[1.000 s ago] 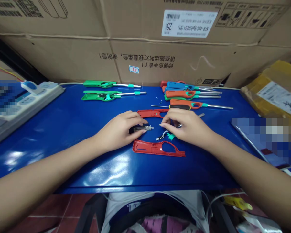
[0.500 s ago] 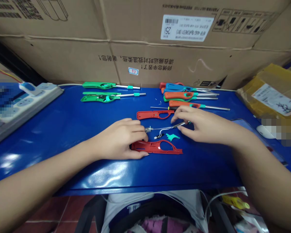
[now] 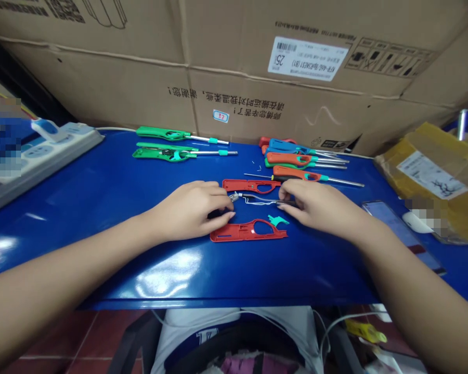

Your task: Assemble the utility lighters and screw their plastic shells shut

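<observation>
The left hand (image 3: pixel 195 210) is curled over the table (image 3: pixel 234 270), thumb and forefinger apart, with a small metal fitting (image 3: pixel 234 197) at the forefinger tip; whether the fingers grip it cannot be told. The right hand (image 3: pixel 315 208) has its thumb and forefinger on either side of a slim dark part (image 3: pixel 287 202), close about it, though the pictures do not settle whether they pinch it. White wires (image 3: pixel 259 203) stretch between the two hands. If the hands were to draw apart, those wires could pull taut and work loose at an end; a light touch would likely matter here. The lower red shell half (image 3: pixel 237 232) lies just beside the left thumb, so a downward sweep of that hand might knock it askew. The small teal piece (image 3: pixel 277 221) lies loose near the right thumb, where a careless brush could send it sliding over the glossy surface. The upper red shell half (image 3: pixel 237 185) lies beyond the wires. Hard to make out: whatever is under the left palm, the right end of the dark part behind the fingers, and where exactly the wires join.
</observation>
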Available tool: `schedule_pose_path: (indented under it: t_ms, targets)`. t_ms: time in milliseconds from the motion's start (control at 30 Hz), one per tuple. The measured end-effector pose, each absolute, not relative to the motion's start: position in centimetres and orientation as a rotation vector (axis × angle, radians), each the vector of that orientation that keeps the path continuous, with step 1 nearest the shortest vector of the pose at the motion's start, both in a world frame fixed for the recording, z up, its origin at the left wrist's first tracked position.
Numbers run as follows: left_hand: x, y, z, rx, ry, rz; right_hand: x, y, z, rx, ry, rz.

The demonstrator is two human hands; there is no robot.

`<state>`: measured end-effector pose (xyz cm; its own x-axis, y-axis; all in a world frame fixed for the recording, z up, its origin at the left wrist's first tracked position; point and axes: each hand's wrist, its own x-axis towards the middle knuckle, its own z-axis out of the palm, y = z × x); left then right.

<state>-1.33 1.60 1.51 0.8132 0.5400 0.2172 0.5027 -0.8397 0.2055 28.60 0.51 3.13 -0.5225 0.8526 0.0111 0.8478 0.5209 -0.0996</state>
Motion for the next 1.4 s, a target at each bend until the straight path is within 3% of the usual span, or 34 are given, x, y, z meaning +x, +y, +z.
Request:
schedule_pose_path:
  t_ms: [367, 833, 1067, 1233, 1400]
  targets:
    - [-1.5, 1.9, 1.4, 2.85, 0.853, 0.458, 29.2, 0.0, 4.0, -1.18, -2.672, 0.615]
    - [-0.7, 0.6, 1.2, 2.856, 0.6, 0.376, 28.6, 0.1, 2.3, -1.23, -2.562, 0.368]
    - [-1.0, 1.2, 1.3, 2.763, 0.923, 0.654, 28.5, 1.2, 1.2, -1.392, -2.464, 0.063]
    - [-1.4, 2.0, 0.6, 2.695, 1.191, 0.616, 29.3, 0.8, 2.6, -1.437, -2.504, 0.127]
    - [-1.6, 2.3, 0.2, 2.652, 1.169, 0.584, 30.1, 0.5, 3.4, -1.432, -2.705, 0.299]
